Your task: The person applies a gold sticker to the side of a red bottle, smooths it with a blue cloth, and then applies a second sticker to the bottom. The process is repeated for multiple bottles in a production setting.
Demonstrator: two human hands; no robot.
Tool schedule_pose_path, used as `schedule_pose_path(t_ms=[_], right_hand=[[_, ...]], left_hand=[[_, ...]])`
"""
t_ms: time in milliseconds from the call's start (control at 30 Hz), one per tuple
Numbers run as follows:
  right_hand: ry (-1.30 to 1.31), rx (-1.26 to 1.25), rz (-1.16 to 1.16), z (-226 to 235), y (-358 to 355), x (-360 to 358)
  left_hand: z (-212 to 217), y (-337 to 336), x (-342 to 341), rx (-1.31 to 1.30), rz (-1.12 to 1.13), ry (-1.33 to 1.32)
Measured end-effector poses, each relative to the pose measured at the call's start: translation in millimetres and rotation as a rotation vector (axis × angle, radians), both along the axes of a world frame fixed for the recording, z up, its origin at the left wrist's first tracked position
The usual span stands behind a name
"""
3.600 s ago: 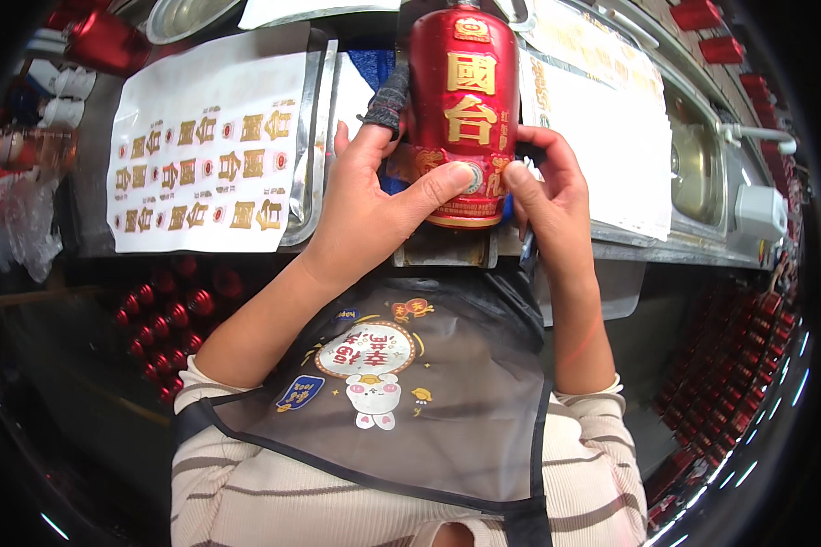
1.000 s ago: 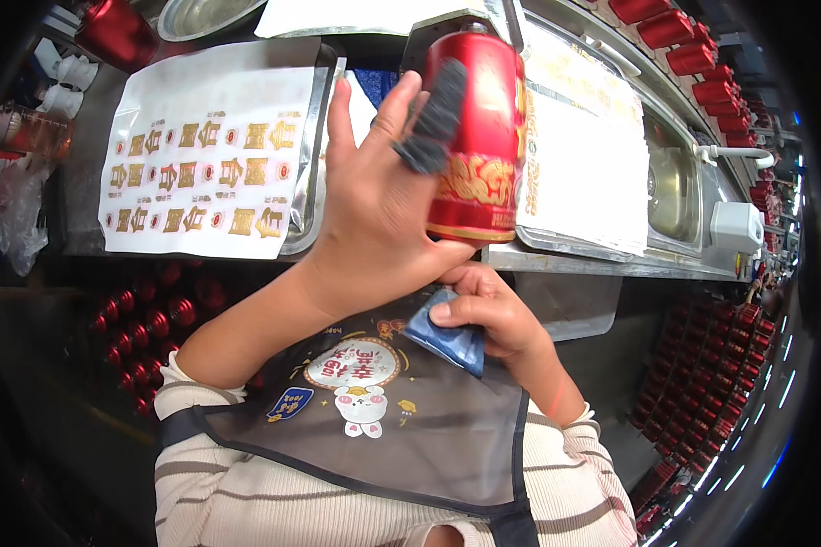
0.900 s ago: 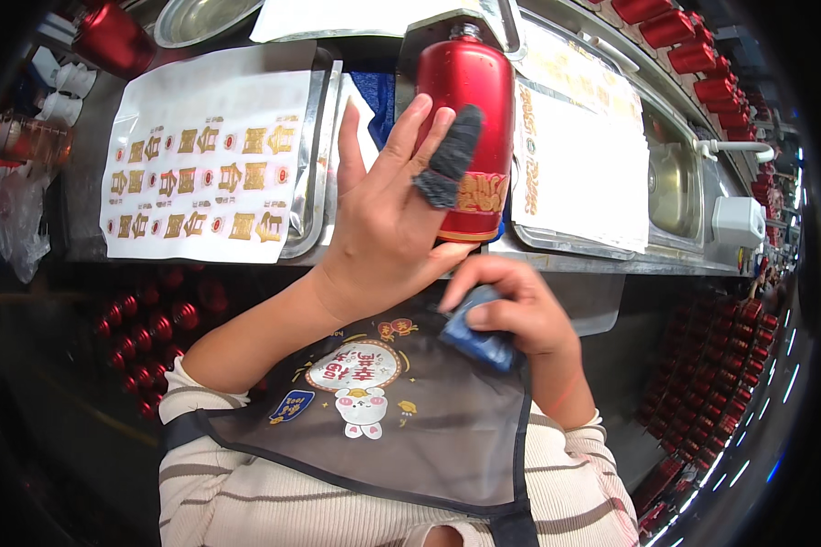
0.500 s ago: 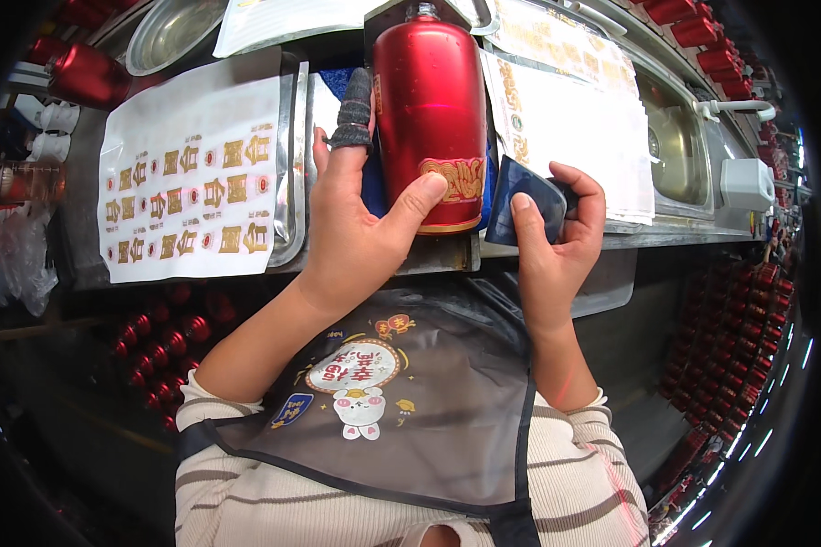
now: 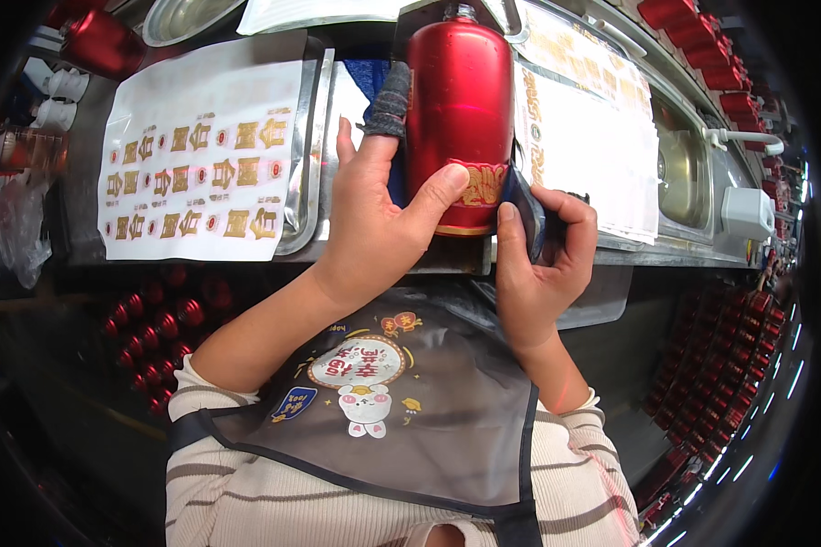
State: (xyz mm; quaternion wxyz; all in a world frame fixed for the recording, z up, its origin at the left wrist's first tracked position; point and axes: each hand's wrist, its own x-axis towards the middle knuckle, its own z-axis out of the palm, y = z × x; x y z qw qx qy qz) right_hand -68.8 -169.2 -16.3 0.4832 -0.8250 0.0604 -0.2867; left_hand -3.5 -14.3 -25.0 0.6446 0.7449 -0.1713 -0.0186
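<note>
A shiny red bottle (image 5: 461, 100) lies on the worktop with its neck pointing away from me. Near its base is a gold decal (image 5: 483, 185). My left hand (image 5: 374, 205) grips the bottle from the left, its thumb pressed on the decal's left edge and dark cloth wrapped round a finger; the fingertips behind the bottle are hidden. Pinched in my right hand (image 5: 547, 264) is a dark, thin, flexible scraper (image 5: 525, 219), held on edge against or very close to the bottle's right side by the decal. Blue cloth (image 5: 365, 80) shows under the bottle.
On the left, a sheet of gold decals (image 5: 192, 164) lies over a metal tray (image 5: 308, 205). More decal sheets (image 5: 593, 155) are stacked at right, beside a sink (image 5: 689, 169) with a white tap (image 5: 743, 139). A metal bowl (image 5: 187, 23) stands far left, near another red bottle (image 5: 103, 44).
The scraper has turned from facing me to edge-on and moved in to the bottle's right side. My left hand keeps its hold. The whole view has shifted slightly.
</note>
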Motion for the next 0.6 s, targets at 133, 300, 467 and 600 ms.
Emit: schedule_pose_path(t_ms=[133, 300, 467, 600], right_hand=[[-0.113, -0.313, 0.047, 13.3, 13.3, 1.3], [-0.212, -0.406, 0.284, 23.3, 17.0, 7.9], [-0.22, -0.517, 0.202, 20.6, 3.1, 5.1], [-0.28, -0.43, 0.603, 19.2, 18.0, 0.2]], left_hand=[[2.4, 2.6, -0.5, 0.062, -0.014, 0.032], [-10.8, 8.9, 3.2, -0.04, 0.002, 0.09], [-10.5, 22.7, -1.8, -0.026, 0.066, 0.191], [-8.1, 25.8, -5.7, -0.23, 0.043, 0.322]])
